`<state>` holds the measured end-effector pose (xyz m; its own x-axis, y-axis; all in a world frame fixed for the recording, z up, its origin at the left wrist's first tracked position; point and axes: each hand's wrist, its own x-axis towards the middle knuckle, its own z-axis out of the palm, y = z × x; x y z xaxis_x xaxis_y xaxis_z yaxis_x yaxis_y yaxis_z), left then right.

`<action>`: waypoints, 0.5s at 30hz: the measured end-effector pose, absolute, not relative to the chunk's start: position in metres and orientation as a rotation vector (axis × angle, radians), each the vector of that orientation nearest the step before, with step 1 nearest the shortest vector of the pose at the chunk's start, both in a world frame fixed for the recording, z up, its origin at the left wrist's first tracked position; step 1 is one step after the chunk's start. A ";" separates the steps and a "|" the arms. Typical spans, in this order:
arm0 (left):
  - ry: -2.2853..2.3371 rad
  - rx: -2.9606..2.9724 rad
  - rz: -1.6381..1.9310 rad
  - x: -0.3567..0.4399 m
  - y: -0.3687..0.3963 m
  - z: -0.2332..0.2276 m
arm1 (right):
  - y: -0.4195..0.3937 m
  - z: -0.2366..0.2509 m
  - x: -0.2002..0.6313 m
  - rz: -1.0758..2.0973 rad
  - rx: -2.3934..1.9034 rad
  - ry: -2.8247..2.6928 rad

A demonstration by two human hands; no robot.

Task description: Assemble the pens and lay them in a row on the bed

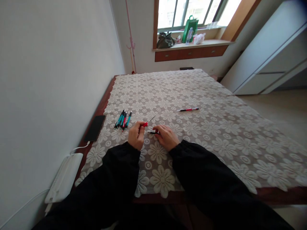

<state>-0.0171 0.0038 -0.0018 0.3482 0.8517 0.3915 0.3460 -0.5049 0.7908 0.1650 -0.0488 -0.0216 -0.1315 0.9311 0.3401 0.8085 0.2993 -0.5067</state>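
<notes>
My left hand (136,135) is closed around a red pen barrel (145,124), whose end shows past the thumb and fingertips. Just beyond that end is a thin dark, spring-like piece (152,118); whether it touches the barrel I cannot tell. Between the fingers of my right hand (166,135) is a black pen part (153,132), its narrow end pointing left toward the other hand. Both hands rest low over the lace tablecloth (163,179), a short gap apart.
Several teal and red pens (123,119) lie left of my hands. One red-and-black pen (188,109) lies farther off to the right. A phone (95,127) with a cable sits at the table's left edge, near a white power strip (64,177) by the wall.
</notes>
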 end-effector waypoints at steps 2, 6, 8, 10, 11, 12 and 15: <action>1.045 2.036 1.056 -0.017 0.004 -0.001 | -0.050 -0.021 0.165 0.224 -1.598 -1.964; 1.082 2.095 0.986 -0.017 0.003 0.002 | -0.048 -0.019 0.169 0.259 -1.582 -1.790; 1.074 2.117 0.959 -0.017 0.002 0.003 | -0.046 -0.017 0.172 0.357 -1.503 -1.558; 1.062 2.133 0.938 -0.017 0.002 0.004 | -0.043 -0.015 0.173 0.489 -1.384 -1.269; 1.060 2.143 0.926 -0.017 0.002 0.004 | -0.042 -0.014 0.174 0.563 -1.306 -1.136; 1.061 2.153 0.911 -0.017 0.001 0.003 | -0.041 -0.013 0.174 0.634 -1.223 -1.022; 1.062 2.178 0.863 -0.017 0.001 0.002 | -0.041 -0.009 0.174 0.786 -1.043 -0.834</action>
